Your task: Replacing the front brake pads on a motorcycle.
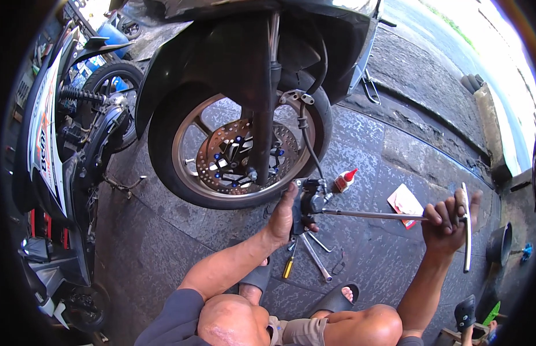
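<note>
My left hand is closed around a black brake caliper, which hangs off the wheel on its brake hose. My right hand grips the crossbar end of a T-handle wrench. The long shaft runs level to the left, and its tip meets the right side of the caliper; whether it is seated on a bolt there is too small to tell. Just beyond the caliper stands a motorcycle's front wheel, with a drilled brake disc held by blue bolts.
A white bottle with a red cap and a red-and-white packet lie on the floor past the wrench. A yellow-handled screwdriver, a spanner and a bent key lie below the caliper. Another motorcycle stands left.
</note>
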A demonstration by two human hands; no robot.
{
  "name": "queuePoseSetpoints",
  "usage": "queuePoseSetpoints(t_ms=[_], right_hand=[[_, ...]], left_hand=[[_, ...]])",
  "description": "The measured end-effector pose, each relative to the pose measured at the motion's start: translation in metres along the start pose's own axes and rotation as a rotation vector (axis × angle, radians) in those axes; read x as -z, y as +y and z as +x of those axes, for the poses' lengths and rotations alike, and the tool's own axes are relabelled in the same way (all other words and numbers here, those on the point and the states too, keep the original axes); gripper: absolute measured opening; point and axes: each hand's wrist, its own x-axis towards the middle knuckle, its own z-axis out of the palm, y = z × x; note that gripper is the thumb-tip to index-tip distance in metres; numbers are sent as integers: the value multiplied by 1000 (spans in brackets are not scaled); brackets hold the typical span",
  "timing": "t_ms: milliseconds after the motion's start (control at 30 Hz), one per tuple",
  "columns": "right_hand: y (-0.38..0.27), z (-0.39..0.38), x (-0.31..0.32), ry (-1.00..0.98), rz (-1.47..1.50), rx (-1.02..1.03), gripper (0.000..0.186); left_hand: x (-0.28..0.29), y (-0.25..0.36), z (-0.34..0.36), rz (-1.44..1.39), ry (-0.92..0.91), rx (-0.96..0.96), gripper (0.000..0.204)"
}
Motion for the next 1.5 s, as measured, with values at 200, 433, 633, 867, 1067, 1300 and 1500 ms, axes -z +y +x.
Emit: queuePoseSetpoints(t_ms=[200,433,633,867,1067,1300,1500], right_hand=[[-17,-24,24,-119,-146,196,51],[31,-22,157,733,-891,-307,44],[136,-81,281,598,-1253,-753,54],[130,-83,212,34,-2194,-671,44],[146,-42,69,-547,-1591,-202,36],[164,-16,7,-805,-1746,-156,22],[143,-14,-42,-572,-1403,-537,32]], left_hand=[[13,0,6,167,149,-117,66],[30,20,-4,32,50,-30,73],[20,23,-17,-32,-57,24,70],[16,21,-18,-25,-33,-3,66],[5,20,-23,19,-97,51,63],[25,39,-39,381,-111,-120,81],[31,49,-54,525,-353,-261,111]])
